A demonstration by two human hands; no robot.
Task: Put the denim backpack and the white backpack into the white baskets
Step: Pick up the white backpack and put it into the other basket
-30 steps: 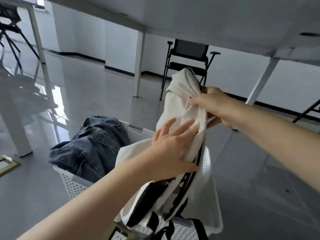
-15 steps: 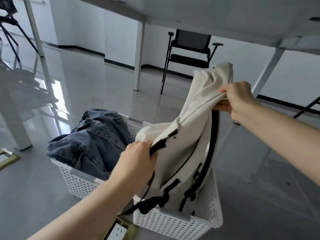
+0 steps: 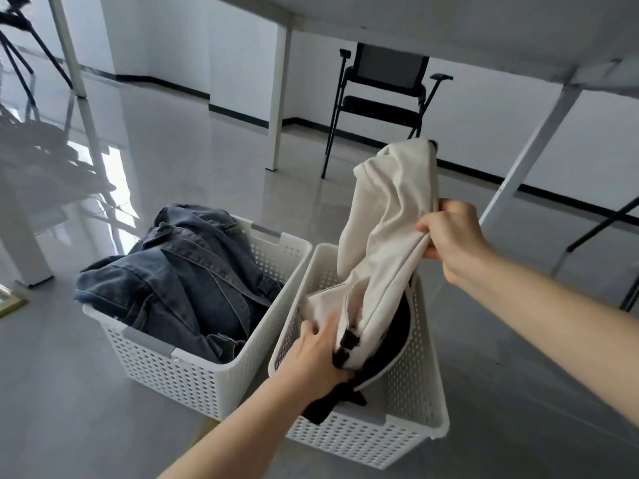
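Two white perforated baskets stand side by side on the glossy grey floor [image 3: 518,392], their long walls almost touching. The left basket [image 3: 193,368] already holds the denim backpack [image 3: 179,281]; the denim is piled higher than the rim and hangs a little over the far-left edge. The right basket [image 3: 408,423] receives the white backpack [image 3: 383,257], whose lower part is inside the basket while the upper part stands up well above the rim, crumpled and leaning to the right.

The left hand [image 3: 316,354] is closed on the lower end of the white backpack, at the near-left rim of the right basket, where a black buckle [image 3: 347,340] and black straps [image 3: 328,402] come out; one strap end falls over the near rim. The right hand [image 3: 449,236] pinches a fold of the white fabric higher up, above the right wall of the basket — the fingers are closed firmly on the cloth.

Around the baskets the floor is open: free space to the right of the right basket and also in front of both. Beyond them stands a white table leg [image 3: 278,98], and further behind a black folding chair [image 3: 383,91] near the wall. Another slanted white table leg [image 3: 532,153] goes down on the right, behind the right hand, and the underside of the table [image 3: 449,22] covers the top of the view. At the far left edge a brass floor socket [image 3: 8,302] is partly visible.
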